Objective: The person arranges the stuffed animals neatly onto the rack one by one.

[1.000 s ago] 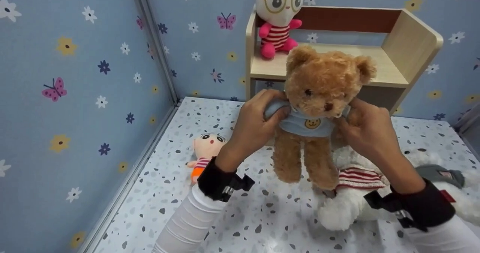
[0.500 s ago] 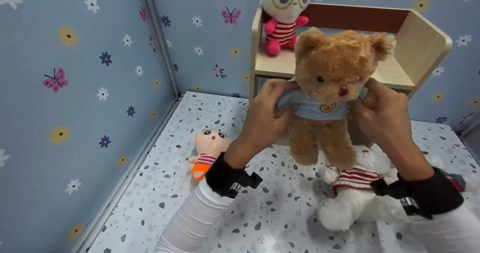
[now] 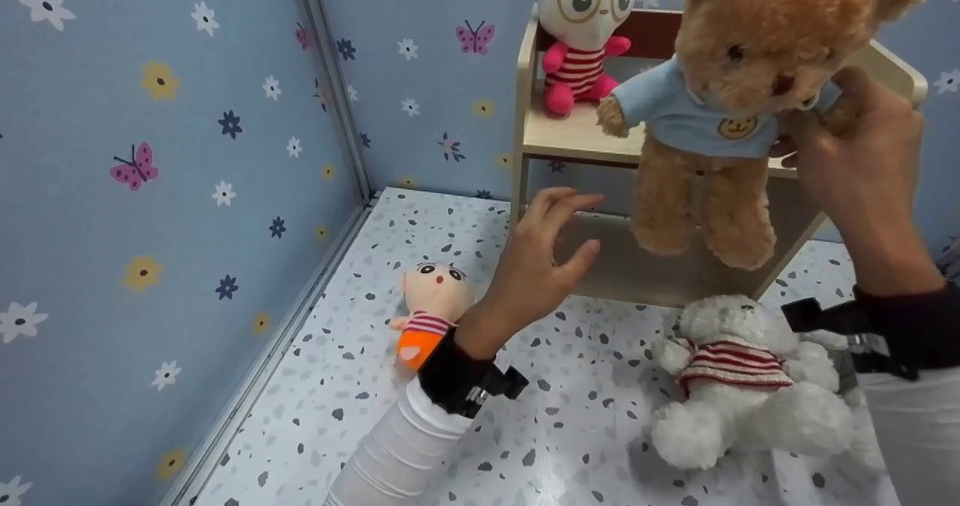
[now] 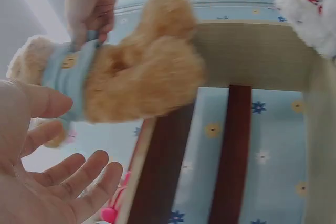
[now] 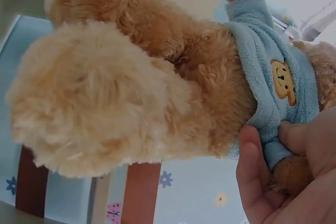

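Observation:
A brown teddy bear (image 3: pixel 701 184) in a light blue shirt hangs upright in front of the shelf's right part. My right hand (image 3: pixel 862 146) grips it by the arm and sleeve at its side, which the right wrist view shows close up, thumb and fingers around the blue sleeve (image 5: pixel 275 153). Lower and to the left, my left hand (image 3: pixel 536 258) is held in the air, apart from the bear, with fingers spread and nothing in them. In the left wrist view its fingers (image 4: pixel 94 174) are loosely extended below the bear (image 4: pixel 142 80).
A pink and white plush toy in glasses (image 3: pixel 577 64) sits at the left of the wooden shelf (image 3: pixel 577 142). On the speckled surface (image 3: pixel 555 416) lie a doll in orange shorts (image 3: pixel 431 303) and a white bear in a striped top (image 3: pixel 739 386). A patterned wall (image 3: pixel 150 221) stands left.
My left hand has let go of the brown teddy bear and dropped away from it. My right hand has lifted the bear up and to the right.

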A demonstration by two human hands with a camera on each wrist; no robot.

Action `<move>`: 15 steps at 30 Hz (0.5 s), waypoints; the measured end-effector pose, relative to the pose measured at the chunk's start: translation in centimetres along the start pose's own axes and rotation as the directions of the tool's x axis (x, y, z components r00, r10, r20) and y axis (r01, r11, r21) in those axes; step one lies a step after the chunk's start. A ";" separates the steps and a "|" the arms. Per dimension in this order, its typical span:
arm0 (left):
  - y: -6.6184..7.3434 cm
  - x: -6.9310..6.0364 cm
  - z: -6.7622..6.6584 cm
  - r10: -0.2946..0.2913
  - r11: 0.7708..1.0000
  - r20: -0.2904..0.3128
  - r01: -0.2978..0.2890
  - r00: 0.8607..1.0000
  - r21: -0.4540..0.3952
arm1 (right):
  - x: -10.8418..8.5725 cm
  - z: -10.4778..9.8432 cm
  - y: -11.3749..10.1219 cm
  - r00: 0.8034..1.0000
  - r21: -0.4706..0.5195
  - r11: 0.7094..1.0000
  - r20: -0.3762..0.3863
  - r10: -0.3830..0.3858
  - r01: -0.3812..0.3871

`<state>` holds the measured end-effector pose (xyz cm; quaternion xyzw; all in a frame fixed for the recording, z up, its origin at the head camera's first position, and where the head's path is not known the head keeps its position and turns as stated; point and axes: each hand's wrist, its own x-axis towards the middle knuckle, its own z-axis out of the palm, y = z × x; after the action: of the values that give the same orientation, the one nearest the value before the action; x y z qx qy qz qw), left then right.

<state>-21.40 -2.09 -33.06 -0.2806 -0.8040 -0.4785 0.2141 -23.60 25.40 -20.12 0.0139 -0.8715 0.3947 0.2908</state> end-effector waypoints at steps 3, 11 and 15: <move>-0.8 -1.0 0.9 -0.031 0.999 0.051 0.030 0.998 0.021 | 0.6 -0.2 -0.3 0.998 0.005 0.999 -0.049 -0.047 0.047; -3.4 -3.9 3.6 -0.113 0.992 0.187 0.099 0.976 0.083 | 2.4 0.6 -0.9 0.991 0.050 0.994 -0.100 -0.088 0.093; -4.9 -5.8 5.0 -0.183 0.980 0.267 0.155 0.946 0.122 | 3.5 1.0 -0.9 0.991 0.119 0.990 -0.119 -0.058 0.072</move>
<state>-20.64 -0.93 -41.99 -0.2637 -0.8698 -0.4108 0.0716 -26.77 24.82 -18.17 0.0375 -0.8263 0.4382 0.3520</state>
